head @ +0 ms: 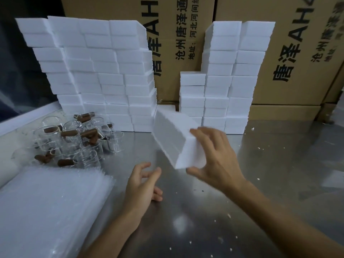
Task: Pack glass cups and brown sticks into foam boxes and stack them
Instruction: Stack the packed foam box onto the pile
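Observation:
My right hand [214, 157] grips the near end of a white foam box [173, 135], holding it tilted above the steel table, its far end pointing toward the stacks. My left hand [143, 185] hovers below and left of the box, fingers apart, holding nothing. A cluster of clear glass cups [74, 138] with brown sticks [89, 133] lying in and among them sits at the left. Tall stacks of white foam boxes stand behind: a wide one at the left [96, 75] and a stepped one at the right [227, 81].
A pile of clear plastic bags [50, 207] lies at the near left. Large printed cardboard cartons [290, 53] wall off the back. Small foam crumbs dot the steel table [270, 164]. A white ledge [22, 116] runs along the left edge.

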### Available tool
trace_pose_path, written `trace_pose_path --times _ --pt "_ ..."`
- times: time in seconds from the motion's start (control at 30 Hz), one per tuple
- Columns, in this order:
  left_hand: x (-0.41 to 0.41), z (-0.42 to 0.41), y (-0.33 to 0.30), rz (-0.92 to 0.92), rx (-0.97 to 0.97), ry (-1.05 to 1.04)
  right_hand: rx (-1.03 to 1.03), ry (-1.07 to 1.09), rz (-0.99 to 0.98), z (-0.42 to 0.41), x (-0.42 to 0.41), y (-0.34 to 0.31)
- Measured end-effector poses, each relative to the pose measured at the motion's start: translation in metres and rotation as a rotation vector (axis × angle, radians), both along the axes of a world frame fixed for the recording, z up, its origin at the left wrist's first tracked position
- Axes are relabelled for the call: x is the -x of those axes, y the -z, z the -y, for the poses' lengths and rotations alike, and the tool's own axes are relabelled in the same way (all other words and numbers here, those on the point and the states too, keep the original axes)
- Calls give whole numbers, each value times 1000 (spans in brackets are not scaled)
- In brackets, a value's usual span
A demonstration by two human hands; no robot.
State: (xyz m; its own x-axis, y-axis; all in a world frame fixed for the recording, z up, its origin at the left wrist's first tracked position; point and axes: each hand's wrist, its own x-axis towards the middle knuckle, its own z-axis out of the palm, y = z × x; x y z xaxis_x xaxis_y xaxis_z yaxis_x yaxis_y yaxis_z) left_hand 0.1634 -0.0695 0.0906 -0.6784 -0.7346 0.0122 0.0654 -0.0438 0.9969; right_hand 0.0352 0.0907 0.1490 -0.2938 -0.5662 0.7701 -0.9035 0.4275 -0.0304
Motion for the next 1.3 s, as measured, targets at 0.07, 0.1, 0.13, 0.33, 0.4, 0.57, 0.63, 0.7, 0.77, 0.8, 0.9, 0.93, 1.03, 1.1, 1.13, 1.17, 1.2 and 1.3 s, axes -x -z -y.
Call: trace_pose_path --times 0.07,0.1,0.13,0.33,0.4,0.57,0.63,0.7,0.77,0.8,0.9,0.93,1.03,1.1,1.13,1.17,1.2,1.3 --pt "0 0 5 2 76 3 36 31 -63 17 24 -32" --pt "1 1 7 4 100 8 65 37 -110 27 37 -49" --pt "1 1 8 10 117 13 89 44 -161 38 51 -67" --pt "6 4 9 -13 127 51 -20 297 -254 100 135 -152" --pt "7 5 8 -24 119 70 -101 397 -216 113 159 -162" --pt "11 11 11 -50 144 58 -247 529 -203 139 193 -175" --pt "13 14 16 -50 168 57 -285 568 -199 147 201 -179" --pt "16 16 18 -45 191 48 -307 600 -193 151 207 -183" --pt "17 15 15 -53 184 31 -315 645 -164 155 210 -182" --pt "17 14 14 -64 176 21 -315 677 -145 158 208 -180" --pt "19 13 17 -74 192 13 -303 757 -114 163 194 -161" --pt "19 14 20 -67 203 12 -280 758 -103 165 189 -152" --pt "17 14 20 -54 215 14 -126 615 -14 170 164 -112" --pt "15 12 17 -50 240 31 42 424 137 176 142 -71" --pt "15 11 16 -47 251 37 139 332 306 180 132 -48" --pt "14 11 16 -42 253 41 241 255 561 184 120 -25" --pt "13 11 16 -39 248 46 358 190 901 188 110 -5" --pt "11 8 12 -38 221 49 694 -13 1856 195 96 17"
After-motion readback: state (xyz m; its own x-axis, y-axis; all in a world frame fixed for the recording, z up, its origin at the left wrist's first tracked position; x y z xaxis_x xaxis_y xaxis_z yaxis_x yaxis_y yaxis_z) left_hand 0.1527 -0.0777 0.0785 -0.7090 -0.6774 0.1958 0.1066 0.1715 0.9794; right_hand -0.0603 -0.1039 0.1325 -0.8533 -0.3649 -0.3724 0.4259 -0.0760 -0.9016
